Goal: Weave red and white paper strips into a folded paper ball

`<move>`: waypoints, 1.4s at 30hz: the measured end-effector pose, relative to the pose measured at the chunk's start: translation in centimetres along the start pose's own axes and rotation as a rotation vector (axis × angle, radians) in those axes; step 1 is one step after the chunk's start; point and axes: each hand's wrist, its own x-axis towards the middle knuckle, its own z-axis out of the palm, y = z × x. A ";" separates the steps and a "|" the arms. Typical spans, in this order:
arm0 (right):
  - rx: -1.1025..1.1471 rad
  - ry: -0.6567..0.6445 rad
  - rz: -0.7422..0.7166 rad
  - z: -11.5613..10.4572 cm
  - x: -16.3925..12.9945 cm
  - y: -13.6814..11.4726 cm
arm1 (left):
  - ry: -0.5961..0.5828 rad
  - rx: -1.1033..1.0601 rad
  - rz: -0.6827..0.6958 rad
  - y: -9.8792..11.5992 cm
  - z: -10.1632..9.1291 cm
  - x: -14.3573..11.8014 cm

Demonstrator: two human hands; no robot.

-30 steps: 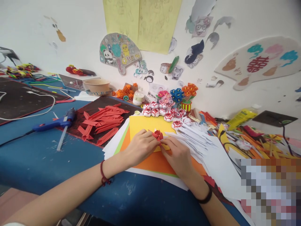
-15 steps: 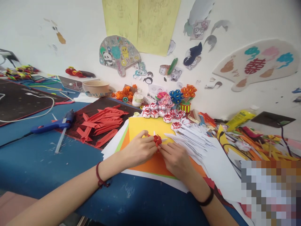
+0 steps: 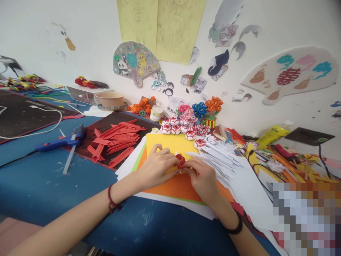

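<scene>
A small red folded paper piece (image 3: 180,160) with bits of white is pinched between my two hands. My left hand (image 3: 159,165) grips its left side with the fingertips. On its right side, the thumb and fingers of my right hand (image 3: 201,174) are closed on it. Beneath both hands lies a stack of coloured paper sheets (image 3: 170,140), yellow and orange on top. Folded white paper strips (image 3: 218,160) lie just right of my right hand. To the left, folded red paper strips (image 3: 117,137) are heaped on a dark mat. My fingers hide part of the held piece.
Behind the sheets sit several red-and-white paper balls (image 3: 183,128). A blue glue gun (image 3: 60,142) rests on the blue table at left. At the back stand a round bowl (image 3: 109,99), a white bottle (image 3: 156,113) and bright flowers (image 3: 199,110). Paper scraps (image 3: 290,160) clutter the right side.
The red piece has shifted slightly right and turned in my fingers. My left fingers have rearranged over it, and my right hand has moved a little right, its fingertips now at the piece's right side.
</scene>
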 end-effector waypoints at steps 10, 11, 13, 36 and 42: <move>-0.233 0.000 -0.072 -0.6 0.4 -0.1 | 0.101 0.123 0.058 0.2 0.6 -0.2; -0.236 0.001 -0.083 -0.6 0.4 -0.1 | 0.103 0.111 0.056 0.2 0.7 -0.2; -0.230 0.018 -0.105 -0.5 0.3 0.1 | 0.117 0.096 0.055 0.2 0.7 -0.2; 0.267 0.000 0.121 -1.3 1.1 -0.6 | 0.059 -0.411 -0.219 -0.1 1.1 0.5; 0.188 0.007 0.091 -0.9 1.0 -0.6 | 0.041 -0.391 -0.180 0.3 0.9 0.3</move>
